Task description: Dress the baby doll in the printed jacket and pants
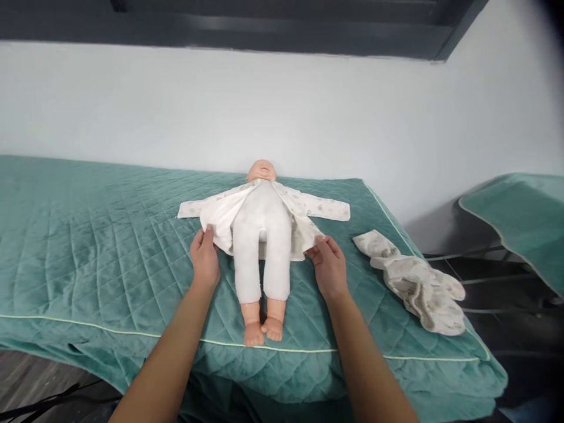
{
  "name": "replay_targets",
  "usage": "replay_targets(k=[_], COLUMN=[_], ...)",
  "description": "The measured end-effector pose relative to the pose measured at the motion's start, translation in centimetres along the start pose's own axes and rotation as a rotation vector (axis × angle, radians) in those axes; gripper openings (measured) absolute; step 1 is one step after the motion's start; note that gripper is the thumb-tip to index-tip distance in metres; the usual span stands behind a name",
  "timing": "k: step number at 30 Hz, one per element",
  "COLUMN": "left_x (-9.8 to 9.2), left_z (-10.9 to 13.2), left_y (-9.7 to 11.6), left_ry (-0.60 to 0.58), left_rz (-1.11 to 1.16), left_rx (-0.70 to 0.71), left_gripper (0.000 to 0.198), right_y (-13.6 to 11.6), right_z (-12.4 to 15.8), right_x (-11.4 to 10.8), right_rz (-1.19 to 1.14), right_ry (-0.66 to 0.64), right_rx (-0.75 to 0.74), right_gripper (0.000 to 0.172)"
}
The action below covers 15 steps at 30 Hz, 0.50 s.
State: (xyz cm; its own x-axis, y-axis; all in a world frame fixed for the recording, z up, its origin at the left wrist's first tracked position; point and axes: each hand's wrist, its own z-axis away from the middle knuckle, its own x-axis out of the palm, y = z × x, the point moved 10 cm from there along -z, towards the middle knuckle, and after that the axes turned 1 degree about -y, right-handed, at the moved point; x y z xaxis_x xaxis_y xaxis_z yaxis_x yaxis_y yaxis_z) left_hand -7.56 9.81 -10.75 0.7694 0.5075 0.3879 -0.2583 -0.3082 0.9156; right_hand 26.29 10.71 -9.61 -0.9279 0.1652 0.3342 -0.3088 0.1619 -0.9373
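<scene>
A baby doll (262, 258) with a white cloth body lies on its back, feet toward me. It wears a white patterned baby jacket (304, 232), spread apart at the front, with both sleeves stretched out sideways. My left hand (205, 258) pinches the jacket's lower edge on the left, thumb on top. On the other side, my right hand (326, 264) pinches the lower right corner of the same jacket. The doll's chest and legs show between the two front panels.
A crumpled white patterned garment (418, 282) lies to the right on the green quilted cover (132, 247). Behind stands a white wall (282, 106) with a dark frame above it. At far right is a green cloth-covered piece (520, 217) with metal bars beneath.
</scene>
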Motion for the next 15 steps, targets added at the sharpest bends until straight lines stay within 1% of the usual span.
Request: replay_targets(k=[2, 5, 7, 9, 12, 15], left_x=[-0.2, 0.0, -0.1, -0.3, -0.5, -0.6], left_z=[-0.2, -0.1, 0.1, 0.3, 0.5, 0.7], left_y=[-0.5, -0.4, -0.2, 0.0, 0.3, 0.4], left_ry=[0.022, 0.010, 0.013, 0.016, 0.016, 0.022], left_rz=[0.122, 0.142, 0.114, 0.073, 0.023, -0.012], left_rx=[-0.041, -0.039, -0.026, -0.009, 0.007, 0.007], left_gripper=[0.046, 0.048, 0.053, 0.056, 0.057, 0.056], right_y=[-0.2, -0.3, -0.2, -0.2, -0.4, -0.9], right_z=[-0.1, 0.1, 0.4, 0.8, 1.3, 1.5], right_x=[-0.7, -0.8, -0.3, 0.3, 1.5, 1.7], right_rz=[-0.114, -0.129, -0.057, 0.076, 0.236, 0.290], right_ry=[0.050, 0.055, 0.016, -0.043, -0.131, -0.131], right_rx=[0.015, 0.010, 0.005, -0.012, -0.045, -0.067], right_gripper=[0.025, 0.018, 0.020, 0.019, 0.021, 0.024])
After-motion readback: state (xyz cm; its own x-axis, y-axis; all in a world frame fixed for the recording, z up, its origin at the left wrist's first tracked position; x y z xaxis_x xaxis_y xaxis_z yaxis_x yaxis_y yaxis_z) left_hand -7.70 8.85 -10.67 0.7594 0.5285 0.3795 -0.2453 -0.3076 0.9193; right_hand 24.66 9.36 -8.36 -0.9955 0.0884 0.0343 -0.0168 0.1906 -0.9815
